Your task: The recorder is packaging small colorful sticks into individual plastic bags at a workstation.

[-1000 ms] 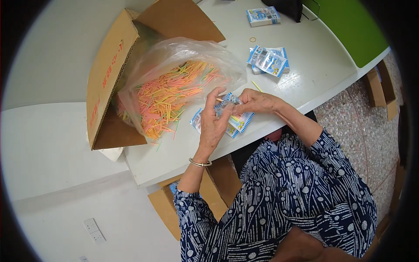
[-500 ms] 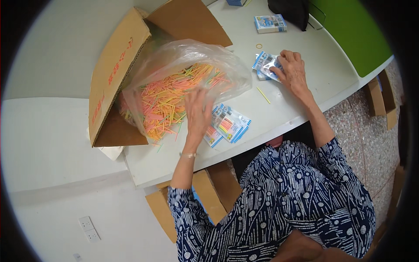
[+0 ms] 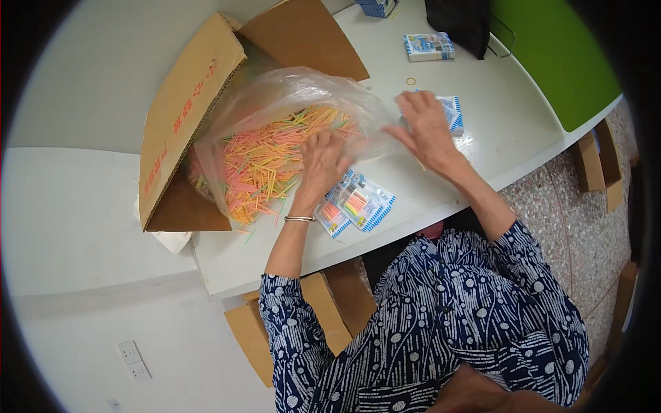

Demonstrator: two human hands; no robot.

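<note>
My left hand [image 3: 321,165] is at the near edge of a clear plastic bag [image 3: 303,81] full of short, thin pastel sticks [image 3: 265,162]. Its fingers bend down over the sticks, and their tips are hidden. Beside it lie two blue-and-white clear packets, the nearer packet [image 3: 332,217] partly under the other packet [image 3: 372,206], with coloured sticks showing inside. My right hand [image 3: 428,131] is open, thumb stretched away from the fingers and slightly blurred. It partly covers a pile of blue-and-white packets [image 3: 453,113].
An open cardboard box [image 3: 186,127] holds the bag at the left. Farther back are a rubber band [image 3: 411,81], another packet bundle [image 3: 430,47], a black bag [image 3: 461,24] and blue packs [image 3: 379,7]. More cardboard boxes [image 3: 323,303] stand below the table edge.
My right hand has moved left off the packet it was touching, its fingers spreading. My left hand has shifted slightly right along the sticks. The loose yellow-green stick is now mostly hidden by my right hand.
</note>
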